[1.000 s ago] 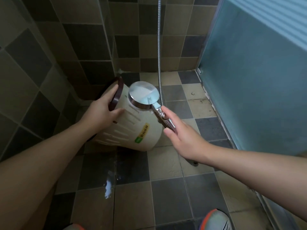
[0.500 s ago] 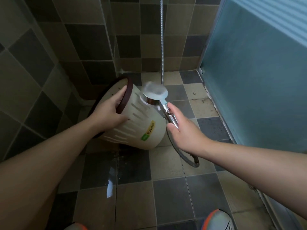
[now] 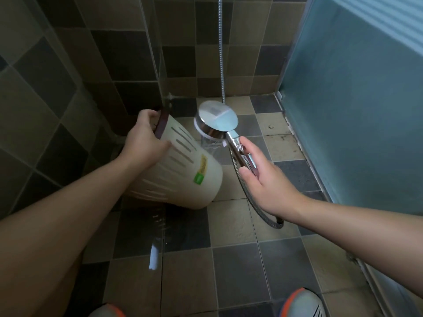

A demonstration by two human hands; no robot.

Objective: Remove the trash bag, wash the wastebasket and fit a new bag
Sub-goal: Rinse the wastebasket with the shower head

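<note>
A cream plastic wastebasket (image 3: 183,170) with slotted sides, a dark brown rim and a green and yellow label is tilted on its side above the tiled floor, mouth toward the left wall. My left hand (image 3: 143,139) grips its rim. My right hand (image 3: 261,179) holds the chrome handle of a shower head (image 3: 216,122), whose round face points down just right of the basket. Water falls from it beside the basket's wall. No trash bag is in view.
The metal shower hose (image 3: 251,202) loops down by my right wrist and rises along the back wall. Wet floor tiles (image 3: 158,243) lie below the basket. A frosted blue glass door (image 3: 354,110) closes the right side. Shoe tips show at the bottom edge.
The basket has been turned so its mouth faces further left and away. The shower head moved right and up, off the basket's side, and my left hand shifted onto the rim's top.
</note>
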